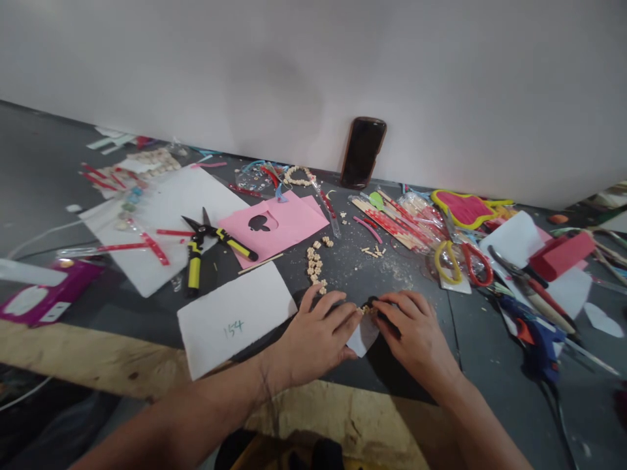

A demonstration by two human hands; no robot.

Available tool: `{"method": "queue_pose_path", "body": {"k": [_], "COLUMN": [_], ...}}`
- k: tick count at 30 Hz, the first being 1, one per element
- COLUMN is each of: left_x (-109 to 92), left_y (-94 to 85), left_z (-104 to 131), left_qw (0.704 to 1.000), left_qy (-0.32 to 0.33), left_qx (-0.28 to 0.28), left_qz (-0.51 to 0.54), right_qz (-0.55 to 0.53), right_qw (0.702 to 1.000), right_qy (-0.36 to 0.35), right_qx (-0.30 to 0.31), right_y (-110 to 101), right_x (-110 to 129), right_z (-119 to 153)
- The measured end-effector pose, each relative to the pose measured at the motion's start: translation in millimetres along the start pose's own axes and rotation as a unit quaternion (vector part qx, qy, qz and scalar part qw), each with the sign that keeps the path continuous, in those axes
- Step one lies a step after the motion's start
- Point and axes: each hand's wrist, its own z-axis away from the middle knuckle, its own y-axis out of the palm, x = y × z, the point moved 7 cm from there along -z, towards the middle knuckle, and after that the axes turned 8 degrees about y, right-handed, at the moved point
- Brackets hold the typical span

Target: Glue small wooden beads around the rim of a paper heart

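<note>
My left hand rests low over the dark tabletop, its fingers bent and its index fingertip against a short row of small beige pieces. Facing it, my right hand is pinched at the other end of that row, beside a small dark thing I cannot make out. A white paper piece lies under and between the two hands, partly covered by the left fingers. Just beyond my left fingertips, a curved line of beige flower-like clusters lies on the table.
To the left are a white card marked 154, pink paper and yellow-black pliers. A phone leans on the wall. Scissors, red-handled pliers and a blue glue gun lie at right.
</note>
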Motion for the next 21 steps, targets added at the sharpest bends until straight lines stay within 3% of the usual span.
{"method": "queue_pose_path", "body": {"k": [4, 13, 21], "left_x": [3, 22, 26], "left_y": [-2.4, -26.5, -28.8], "left_z": [1, 7, 8], "left_qw": [1.000, 0.981, 0.975], "left_qy": [-0.007, -0.088, -0.110], "left_qx": [-0.019, -0.153, -0.167], "left_qz": [0.013, 0.076, 0.099], "right_qz": [-0.006, -0.072, -0.059], "right_qw": [1.000, 0.994, 0.997], "right_qy": [0.000, 0.027, 0.021], "right_qx": [-0.006, -0.082, -0.051], "right_y": [-1, -17, -3], "right_x": [-2, -11, -7], "right_z": [0, 0, 3]}}
